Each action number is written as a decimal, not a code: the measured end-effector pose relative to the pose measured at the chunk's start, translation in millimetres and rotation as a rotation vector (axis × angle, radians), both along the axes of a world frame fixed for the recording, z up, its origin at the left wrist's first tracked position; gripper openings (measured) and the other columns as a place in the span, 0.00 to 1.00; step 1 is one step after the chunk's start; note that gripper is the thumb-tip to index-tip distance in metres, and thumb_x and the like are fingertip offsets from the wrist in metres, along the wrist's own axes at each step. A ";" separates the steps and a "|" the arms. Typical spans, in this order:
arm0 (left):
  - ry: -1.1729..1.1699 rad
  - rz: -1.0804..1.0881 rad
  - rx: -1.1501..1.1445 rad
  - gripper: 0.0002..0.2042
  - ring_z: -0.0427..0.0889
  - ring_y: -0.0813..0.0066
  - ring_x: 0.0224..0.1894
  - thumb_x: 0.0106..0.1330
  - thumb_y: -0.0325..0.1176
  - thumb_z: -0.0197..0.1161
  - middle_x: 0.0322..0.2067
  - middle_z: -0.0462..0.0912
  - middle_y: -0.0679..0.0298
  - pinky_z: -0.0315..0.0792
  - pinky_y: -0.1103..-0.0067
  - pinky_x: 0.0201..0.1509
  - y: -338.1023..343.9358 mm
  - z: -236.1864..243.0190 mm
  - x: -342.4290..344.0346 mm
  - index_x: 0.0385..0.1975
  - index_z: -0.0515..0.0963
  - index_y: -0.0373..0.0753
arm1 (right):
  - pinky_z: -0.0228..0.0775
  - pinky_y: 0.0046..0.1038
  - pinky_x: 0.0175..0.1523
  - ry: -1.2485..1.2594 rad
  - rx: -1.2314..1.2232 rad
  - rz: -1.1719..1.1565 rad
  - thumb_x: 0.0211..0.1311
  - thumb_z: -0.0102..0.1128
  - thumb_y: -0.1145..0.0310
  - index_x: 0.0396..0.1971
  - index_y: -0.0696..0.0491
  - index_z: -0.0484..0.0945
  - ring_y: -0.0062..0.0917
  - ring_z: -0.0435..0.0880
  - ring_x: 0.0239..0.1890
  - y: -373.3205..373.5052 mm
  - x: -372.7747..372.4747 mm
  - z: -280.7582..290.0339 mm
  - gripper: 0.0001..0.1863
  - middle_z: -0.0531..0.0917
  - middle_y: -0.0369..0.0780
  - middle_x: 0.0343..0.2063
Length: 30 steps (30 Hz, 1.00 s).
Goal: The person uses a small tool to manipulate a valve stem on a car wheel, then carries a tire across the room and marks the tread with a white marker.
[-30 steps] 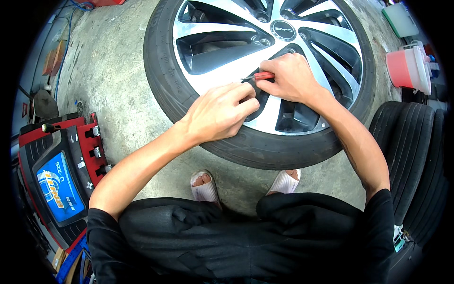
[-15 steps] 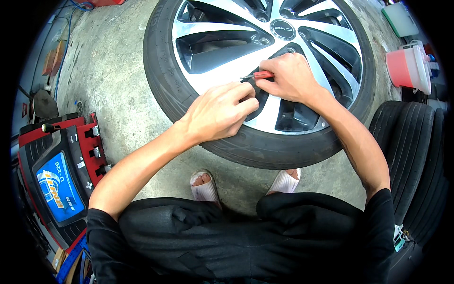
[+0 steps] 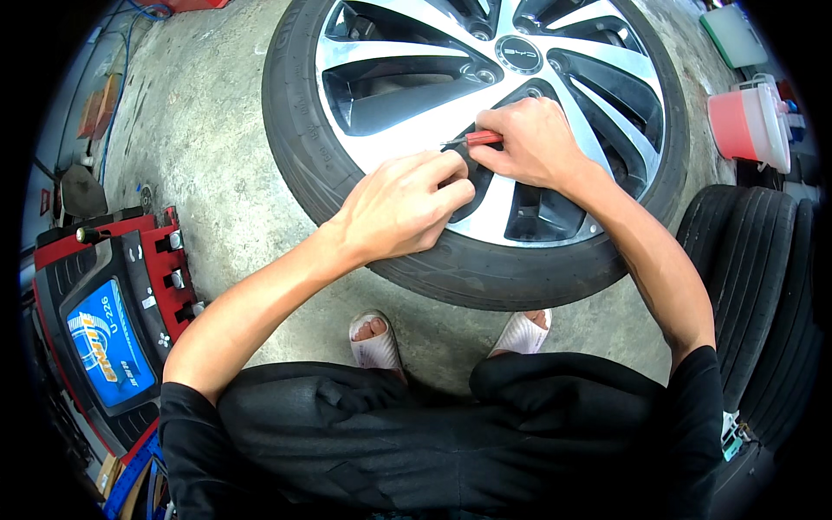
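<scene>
"Which way does the tool lie from the hands?"

"I see the red-handled tool [image 3: 483,138] pointing left out of the right hand [image 3: 530,141]. Its long axis runs nearly straight left to right, the tip end a touch nearer."

"And the grip?"

"The right hand is closed around the handle. The left hand [image 3: 407,204] is curled, its fingertips hidden from me, so I can't tell if it has hold of anything."

"Which hand is nearer the tip?"

"The left, by my view: the tip shows just beyond its knuckles, on the far side. I can't tell whether it touches the wheel [image 3: 400,123]."

"Where's the wheel?"

"Face up beneath both hands, beyond the sandals [image 3: 376,347], with the near edge of its tire [image 3: 503,279] between hands and feet."
</scene>
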<state>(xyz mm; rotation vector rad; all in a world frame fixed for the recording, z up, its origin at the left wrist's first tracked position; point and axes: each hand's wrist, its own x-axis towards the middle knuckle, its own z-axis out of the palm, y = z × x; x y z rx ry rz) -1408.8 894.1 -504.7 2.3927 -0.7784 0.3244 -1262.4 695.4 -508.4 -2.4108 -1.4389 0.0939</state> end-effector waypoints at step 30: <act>-0.066 0.090 0.032 0.11 0.85 0.65 0.31 0.50 0.20 0.68 0.37 0.82 0.65 0.79 0.71 0.31 -1.0 -0.1 -3.7 0.33 0.80 0.39 | 0.79 0.41 0.33 -0.017 -0.010 -0.003 0.56 0.71 0.57 0.28 0.50 0.89 0.44 0.87 0.25 0.5 -1.4 0.0 0.11 0.85 0.46 0.19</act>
